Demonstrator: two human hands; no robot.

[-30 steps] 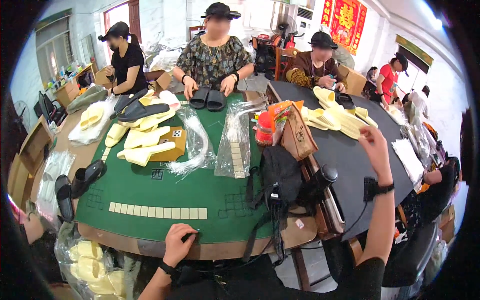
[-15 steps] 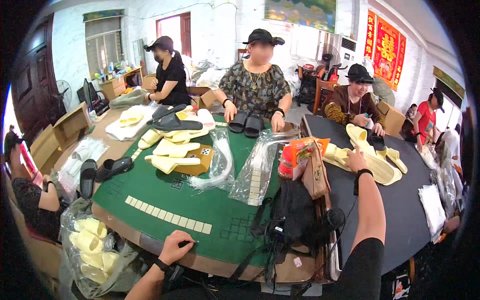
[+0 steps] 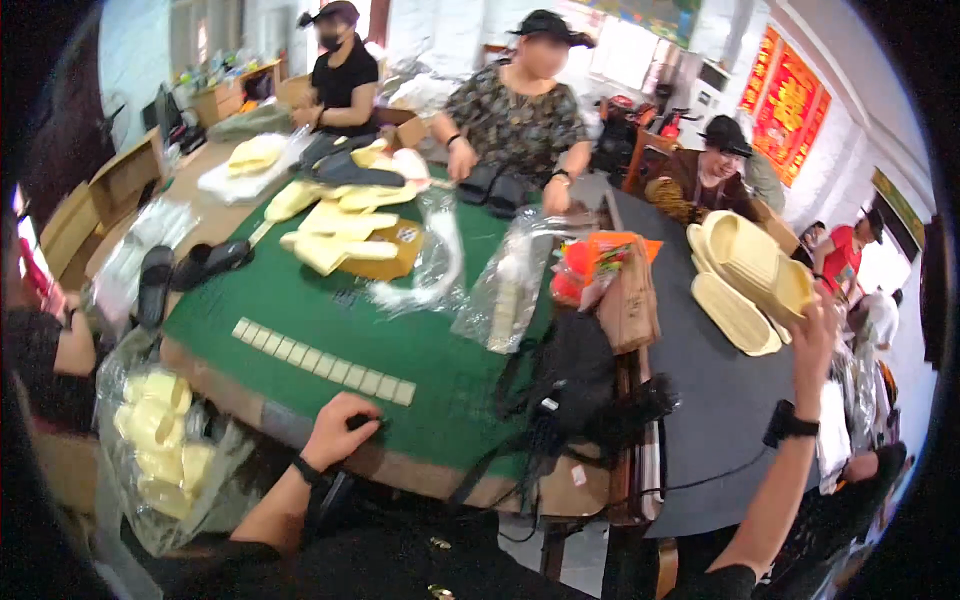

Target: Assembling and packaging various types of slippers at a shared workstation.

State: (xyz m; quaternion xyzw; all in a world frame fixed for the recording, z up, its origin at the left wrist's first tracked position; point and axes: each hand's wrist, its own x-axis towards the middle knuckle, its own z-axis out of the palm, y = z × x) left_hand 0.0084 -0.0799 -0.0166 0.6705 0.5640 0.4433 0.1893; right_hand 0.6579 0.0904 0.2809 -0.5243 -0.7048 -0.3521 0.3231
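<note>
On the right, my right hand (image 3: 817, 345) is closed on one end of a pale yellow slipper (image 3: 740, 250), which is tilted over another yellow slipper (image 3: 735, 312) on the dark grey table. More yellow soles show partly underneath. My left hand (image 3: 338, 430) rests curled at the near edge of the green mat (image 3: 240, 375). A small dark thing (image 3: 360, 421) shows between its thumb and fingers, too small to name. Ahead of that hand lies a slanting row of pale tiles (image 3: 320, 362).
A black bag (image 3: 575, 375) with straps and a brown paper bag (image 3: 630, 310) stand between the tables. Yellow and black slippers (image 3: 345, 220) pile at the far left of the mat. A plastic bag of yellow slippers (image 3: 160, 440) stands lower left. Co-workers sit across, one handling black slippers (image 3: 490, 188).
My right hand has moved right and taken hold of a yellow slipper, now raised and turned above the others. My left hand stays at the mat's edge. The whole view has shifted and tilted.
</note>
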